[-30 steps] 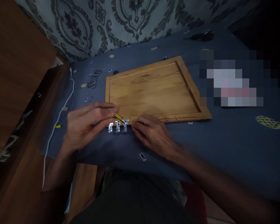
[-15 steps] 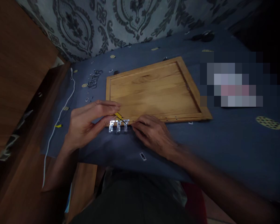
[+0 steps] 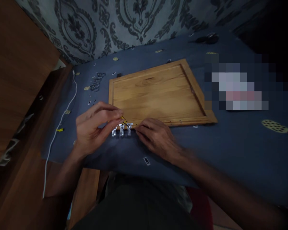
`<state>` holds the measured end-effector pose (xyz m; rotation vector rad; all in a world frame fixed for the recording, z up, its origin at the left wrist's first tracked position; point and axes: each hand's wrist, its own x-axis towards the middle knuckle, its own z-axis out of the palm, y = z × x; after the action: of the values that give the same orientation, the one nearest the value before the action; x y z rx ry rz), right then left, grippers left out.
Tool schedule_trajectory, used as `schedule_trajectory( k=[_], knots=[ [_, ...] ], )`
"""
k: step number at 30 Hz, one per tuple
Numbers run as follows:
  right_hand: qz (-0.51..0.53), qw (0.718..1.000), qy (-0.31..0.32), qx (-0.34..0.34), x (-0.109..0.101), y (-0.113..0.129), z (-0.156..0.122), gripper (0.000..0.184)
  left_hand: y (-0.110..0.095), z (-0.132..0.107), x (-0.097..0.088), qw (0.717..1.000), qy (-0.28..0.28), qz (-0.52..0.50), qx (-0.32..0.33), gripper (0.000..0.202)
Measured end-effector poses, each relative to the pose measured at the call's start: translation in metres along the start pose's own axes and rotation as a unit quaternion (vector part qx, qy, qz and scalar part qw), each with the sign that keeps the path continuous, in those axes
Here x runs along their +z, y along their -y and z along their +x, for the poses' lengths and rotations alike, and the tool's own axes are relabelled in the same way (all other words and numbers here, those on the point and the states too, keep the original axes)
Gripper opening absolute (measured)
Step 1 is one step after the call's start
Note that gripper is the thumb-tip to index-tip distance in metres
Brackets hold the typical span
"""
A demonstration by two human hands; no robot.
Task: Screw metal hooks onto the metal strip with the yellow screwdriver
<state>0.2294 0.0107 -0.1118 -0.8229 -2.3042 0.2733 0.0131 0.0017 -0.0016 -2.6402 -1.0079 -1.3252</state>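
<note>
L hand (image 3: 93,127) pinches yellow tool (image 3: 123,119) over metal clips (image 3: 121,130), centre-left of frame, at wooden panel (image 3: 158,92) near edge. R hand (image 3: 156,139) curled against that edge, prob. steadying it; can't tell if it grips anything.

white cable (image 3: 53,140) left edge | metal bits (image 3: 96,81) far left | blue cloth (image 3: 230,143) | patterned wall (image 3: 124,22)

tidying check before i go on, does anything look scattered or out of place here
Small metal bits lie scattered on the blue cloth left of the wooden board, and a tag lies loose by the right hand. A white cord trails off the left side. The left hand pinches a yellow tool by three metal clips.
</note>
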Motion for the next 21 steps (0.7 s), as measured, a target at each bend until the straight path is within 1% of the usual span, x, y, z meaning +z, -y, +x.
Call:
schedule_trajectory(
  k=[7,13,21],
  knots=[
    [-0.003,1.000,-0.009,-0.006,0.0006,-0.0008,-0.0004,0.026,-0.0035,0.0013,0.0026,1.000,-0.007,0.028,-0.004,0.010],
    [0.011,1.000,0.003,0.003,-0.0014,-0.0001,-0.0003,0.025,-0.0067,-0.0001,0.0037,0.999,-0.016,0.032,-0.025,0.010],
    [0.022,1.000,0.006,0.006,-0.0007,-0.0006,-0.0001,0.023,-0.0091,-0.0015,0.0044,0.998,-0.027,0.042,-0.027,0.009]
  ],
)
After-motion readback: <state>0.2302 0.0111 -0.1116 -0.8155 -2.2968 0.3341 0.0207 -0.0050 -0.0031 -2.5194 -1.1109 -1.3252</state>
